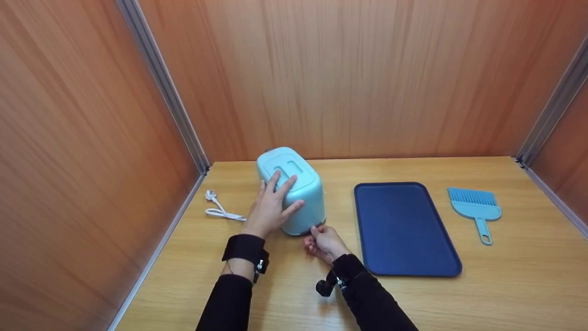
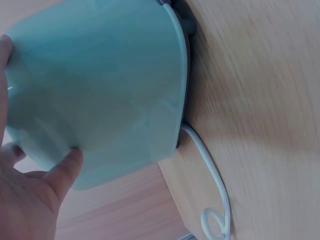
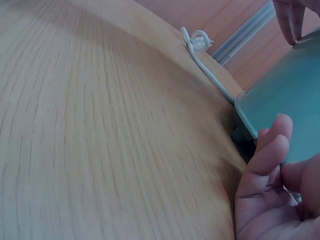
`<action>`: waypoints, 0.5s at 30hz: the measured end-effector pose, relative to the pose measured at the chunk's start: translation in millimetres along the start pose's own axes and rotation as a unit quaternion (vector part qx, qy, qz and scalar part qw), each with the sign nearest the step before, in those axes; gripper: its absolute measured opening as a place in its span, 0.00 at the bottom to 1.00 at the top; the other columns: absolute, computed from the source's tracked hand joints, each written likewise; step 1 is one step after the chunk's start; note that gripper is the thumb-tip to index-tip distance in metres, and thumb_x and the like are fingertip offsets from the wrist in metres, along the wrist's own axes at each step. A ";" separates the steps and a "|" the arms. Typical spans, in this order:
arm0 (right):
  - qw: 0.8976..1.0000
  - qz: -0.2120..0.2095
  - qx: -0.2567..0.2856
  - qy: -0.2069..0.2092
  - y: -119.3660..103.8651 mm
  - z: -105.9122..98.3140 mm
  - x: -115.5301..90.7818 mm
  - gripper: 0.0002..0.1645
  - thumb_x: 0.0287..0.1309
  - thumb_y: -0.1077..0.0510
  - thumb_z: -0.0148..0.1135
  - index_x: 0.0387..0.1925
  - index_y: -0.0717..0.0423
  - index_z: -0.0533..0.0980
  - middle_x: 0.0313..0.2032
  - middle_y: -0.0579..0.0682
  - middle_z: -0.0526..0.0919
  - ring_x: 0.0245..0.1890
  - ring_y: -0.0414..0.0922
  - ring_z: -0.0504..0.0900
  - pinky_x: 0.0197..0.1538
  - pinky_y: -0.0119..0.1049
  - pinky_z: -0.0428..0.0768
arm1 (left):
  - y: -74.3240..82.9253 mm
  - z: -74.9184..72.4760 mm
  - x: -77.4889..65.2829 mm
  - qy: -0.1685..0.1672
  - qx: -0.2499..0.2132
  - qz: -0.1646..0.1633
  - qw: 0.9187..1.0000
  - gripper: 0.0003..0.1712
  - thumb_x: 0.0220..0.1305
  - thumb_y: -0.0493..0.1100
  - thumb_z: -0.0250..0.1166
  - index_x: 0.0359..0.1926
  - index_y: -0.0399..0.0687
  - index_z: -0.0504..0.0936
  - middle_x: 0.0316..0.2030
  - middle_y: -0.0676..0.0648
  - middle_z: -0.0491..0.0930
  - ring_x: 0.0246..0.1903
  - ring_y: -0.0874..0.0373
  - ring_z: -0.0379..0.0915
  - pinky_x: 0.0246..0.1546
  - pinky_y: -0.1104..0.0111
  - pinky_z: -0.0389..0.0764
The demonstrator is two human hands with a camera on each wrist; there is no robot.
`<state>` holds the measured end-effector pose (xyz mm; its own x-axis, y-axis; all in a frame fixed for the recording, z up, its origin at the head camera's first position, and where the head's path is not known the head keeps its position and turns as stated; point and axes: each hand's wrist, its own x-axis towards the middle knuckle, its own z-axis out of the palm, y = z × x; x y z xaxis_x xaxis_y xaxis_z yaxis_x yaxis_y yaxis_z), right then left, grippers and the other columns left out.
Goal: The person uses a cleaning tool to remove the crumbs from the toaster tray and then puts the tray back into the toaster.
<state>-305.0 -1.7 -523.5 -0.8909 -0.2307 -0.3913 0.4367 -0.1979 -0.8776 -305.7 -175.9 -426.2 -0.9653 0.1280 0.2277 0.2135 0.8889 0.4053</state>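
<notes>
A light blue toaster (image 1: 307, 212) with two recesses in its top stands on the table, left of centre. My left hand (image 1: 268, 209) lies over its top and near side, fingers spread and mostly straight. My right hand (image 1: 328, 242) is low at the toaster's near right corner, thumb and forefinger pinching at its bottom edge. In the right wrist view, the curled fingers (image 3: 265, 162) hide what lies between them and the thumb. A dark foot (image 3: 240, 134) shows under the toaster's base. From the left wrist view, the fingertips press on the toaster's smooth side (image 2: 115, 90).
A white power cord (image 1: 223, 213) with its plug (image 1: 210, 195) lies looped left of the toaster. To the right, a dark blue tray (image 1: 404, 230) lies flat, with a light blue brush (image 1: 475, 209) beyond it. Wooden panels (image 1: 358, 82) enclose the table's back and sides.
</notes>
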 end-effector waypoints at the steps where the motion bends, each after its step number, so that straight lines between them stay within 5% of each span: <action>1: 1.000 0.000 -0.001 0.001 -0.1 0.0 -0.3 0.09 0.86 0.60 0.46 0.42 0.60 0.66 0.22 0.47 0.78 0.20 0.36 0.74 0.26 0.24 0.76 | 0.2 0.0 -0.1 0.001 -0.001 0.001 1.000 0.43 0.73 0.73 0.61 0.83 0.76 0.60 0.87 0.42 0.45 0.82 0.21 0.40 0.72 0.28 0.65; 15: 1.000 0.008 0.001 -0.001 -0.8 -0.4 -0.3 0.08 0.86 0.60 0.45 0.44 0.60 0.65 0.23 0.48 0.78 0.21 0.37 0.75 0.26 0.24 0.76 | -0.4 1.7 0.1 0.001 -0.008 -0.001 1.000 0.43 0.73 0.73 0.61 0.83 0.76 0.60 0.87 0.42 0.45 0.82 0.21 0.40 0.71 0.26 0.66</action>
<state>-305.1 -1.0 -522.8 -0.8840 -0.2349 -0.4041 0.4502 -0.1956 -0.8712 -306.1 -175.5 -427.8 -0.9654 0.1251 0.2290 0.2140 0.8818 0.4203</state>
